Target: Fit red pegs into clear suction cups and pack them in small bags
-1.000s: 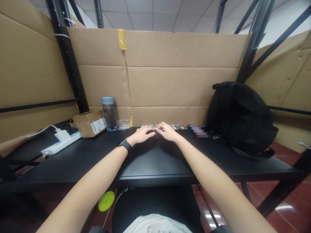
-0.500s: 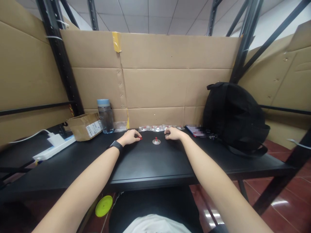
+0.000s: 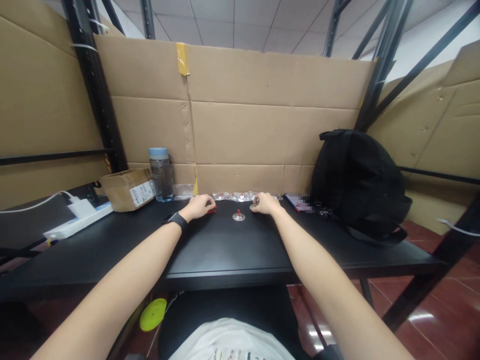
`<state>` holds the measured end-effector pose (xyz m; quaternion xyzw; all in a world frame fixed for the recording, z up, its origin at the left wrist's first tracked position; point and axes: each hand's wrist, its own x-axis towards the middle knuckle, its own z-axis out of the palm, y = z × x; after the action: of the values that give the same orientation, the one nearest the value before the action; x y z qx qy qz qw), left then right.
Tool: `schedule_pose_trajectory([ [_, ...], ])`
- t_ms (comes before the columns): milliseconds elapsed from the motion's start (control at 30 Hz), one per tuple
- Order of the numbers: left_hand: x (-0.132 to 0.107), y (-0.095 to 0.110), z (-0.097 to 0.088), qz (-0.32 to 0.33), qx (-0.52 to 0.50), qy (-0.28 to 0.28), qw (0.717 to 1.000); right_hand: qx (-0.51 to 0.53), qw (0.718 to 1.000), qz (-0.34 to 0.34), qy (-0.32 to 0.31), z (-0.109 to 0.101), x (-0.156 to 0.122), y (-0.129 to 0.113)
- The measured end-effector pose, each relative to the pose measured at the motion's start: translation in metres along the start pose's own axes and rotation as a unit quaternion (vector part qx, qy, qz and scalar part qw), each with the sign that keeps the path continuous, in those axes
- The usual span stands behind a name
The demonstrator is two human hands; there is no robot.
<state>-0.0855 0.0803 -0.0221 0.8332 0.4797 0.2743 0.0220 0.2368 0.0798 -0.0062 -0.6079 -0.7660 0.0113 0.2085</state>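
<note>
A small clear disc with a red upright stem [image 3: 238, 216] stands on the black table [image 3: 232, 250] between my hands. My left hand [image 3: 200, 206], with a black watch on the wrist, rests curled on the table with a small red piece [image 3: 212, 210] at its fingertips. My right hand [image 3: 264, 204] lies just right of the disc, fingers curled at a small clear piece from the row of clear and red parts [image 3: 234, 196] along the cardboard wall.
A water bottle [image 3: 161, 174], a cardboard box [image 3: 128, 188] and a white power strip [image 3: 77, 222] stand at the left. A black backpack [image 3: 358, 182] and a phone [image 3: 300, 202] lie at the right. Cardboard walls and black shelf posts enclose the table.
My hands were together over the middle of the table; they have parted, leaving the disc with the red stem standing between them. The left hand has a red piece at its fingertips.
</note>
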Motion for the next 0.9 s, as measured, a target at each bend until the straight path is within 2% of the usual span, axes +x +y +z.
schedule_pose_trajectory([
  [100,0.0,0.009,-0.003,0.017,-0.032,0.019,0.999,0.034,0.998,0.0,0.059,0.0,0.0,-0.005],
  [200,0.002,0.023,-0.003,0.042,-0.125,0.019,0.991,0.14,0.984,-0.044,0.106,-0.001,0.002,-0.01],
  [333,0.003,0.041,-0.001,0.035,-0.242,0.015,0.97,0.315,0.93,-0.125,0.141,0.0,0.001,-0.03],
  [400,0.003,0.047,-0.001,0.028,-0.26,0.035,0.965,0.382,0.898,-0.165,0.142,0.0,-0.003,-0.045],
  [467,0.003,0.052,-0.002,0.027,-0.258,0.052,0.964,0.406,0.882,-0.198,0.136,0.0,-0.01,-0.06],
  [633,0.004,0.058,-0.005,0.07,-0.264,0.065,0.96,0.395,0.881,-0.22,0.142,-0.004,-0.028,-0.086],
  [733,0.005,0.062,-0.004,0.095,-0.264,0.088,0.956,0.387,0.882,-0.224,0.15,-0.006,-0.032,-0.088],
  [900,0.004,0.064,-0.001,0.095,-0.244,0.12,0.958,0.386,0.885,-0.223,0.137,-0.005,-0.03,-0.086],
])
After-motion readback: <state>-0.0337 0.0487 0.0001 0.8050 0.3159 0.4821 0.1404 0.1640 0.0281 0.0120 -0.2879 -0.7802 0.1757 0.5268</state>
